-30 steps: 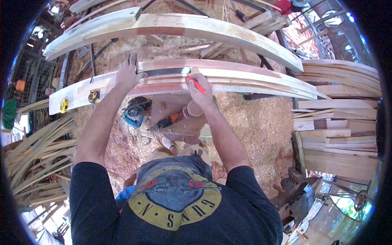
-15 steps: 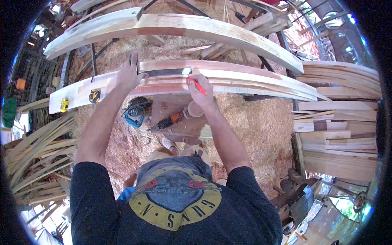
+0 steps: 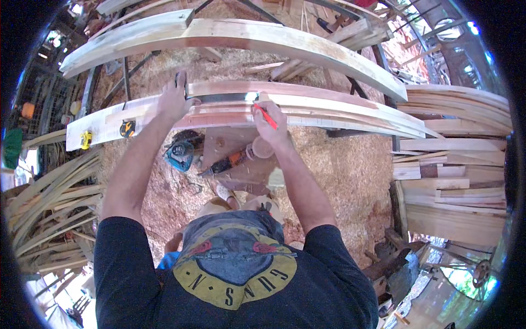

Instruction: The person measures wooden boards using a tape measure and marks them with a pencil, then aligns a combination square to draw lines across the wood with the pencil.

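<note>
My left hand grips the dark stock end of a carpenter's square, its thumb resting by the blade. The square's metal blade lies along a pale wooden board and shines at its right end. Pinched in my right hand is a red pencil, held close to that end of the blade; its tip is too small to make out. To the left on the wood sit a black and orange tape measure and a yellow tape measure.
A thick curved beam spans the far side. Below the boards are a blue power tool and an orange and black tool. Stacked planks stand at right, thin strips at left, and sawdust covers the floor.
</note>
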The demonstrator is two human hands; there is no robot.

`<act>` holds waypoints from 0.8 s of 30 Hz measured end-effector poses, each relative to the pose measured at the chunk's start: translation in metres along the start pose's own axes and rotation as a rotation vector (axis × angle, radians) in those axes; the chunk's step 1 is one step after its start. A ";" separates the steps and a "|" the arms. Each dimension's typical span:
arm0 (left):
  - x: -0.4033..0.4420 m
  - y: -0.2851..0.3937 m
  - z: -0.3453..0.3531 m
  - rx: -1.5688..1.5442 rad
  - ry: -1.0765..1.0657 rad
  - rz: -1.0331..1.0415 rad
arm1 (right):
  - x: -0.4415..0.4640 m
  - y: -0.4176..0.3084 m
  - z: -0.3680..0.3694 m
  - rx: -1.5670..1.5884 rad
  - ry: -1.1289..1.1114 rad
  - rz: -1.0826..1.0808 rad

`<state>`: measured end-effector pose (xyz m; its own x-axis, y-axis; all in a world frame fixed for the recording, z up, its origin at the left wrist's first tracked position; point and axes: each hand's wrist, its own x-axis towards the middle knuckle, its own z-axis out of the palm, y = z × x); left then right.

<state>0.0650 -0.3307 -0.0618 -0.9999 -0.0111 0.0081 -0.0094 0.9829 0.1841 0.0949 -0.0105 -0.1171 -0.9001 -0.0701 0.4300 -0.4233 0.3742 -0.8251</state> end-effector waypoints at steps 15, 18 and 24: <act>0.001 0.000 0.004 -0.029 0.039 0.031 | 0.001 0.000 0.002 0.073 0.002 0.031; 0.000 0.001 0.000 -0.033 0.008 0.006 | 0.001 -0.005 0.000 0.018 -0.005 0.014; 0.000 0.002 0.001 -0.043 0.002 -0.002 | 0.001 0.000 0.001 0.016 -0.013 0.013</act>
<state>0.0648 -0.3290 -0.0624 -0.9999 -0.0139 0.0100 -0.0113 0.9739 0.2266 0.0944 -0.0116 -0.1169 -0.9068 -0.0772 0.4145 -0.4130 0.3604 -0.8364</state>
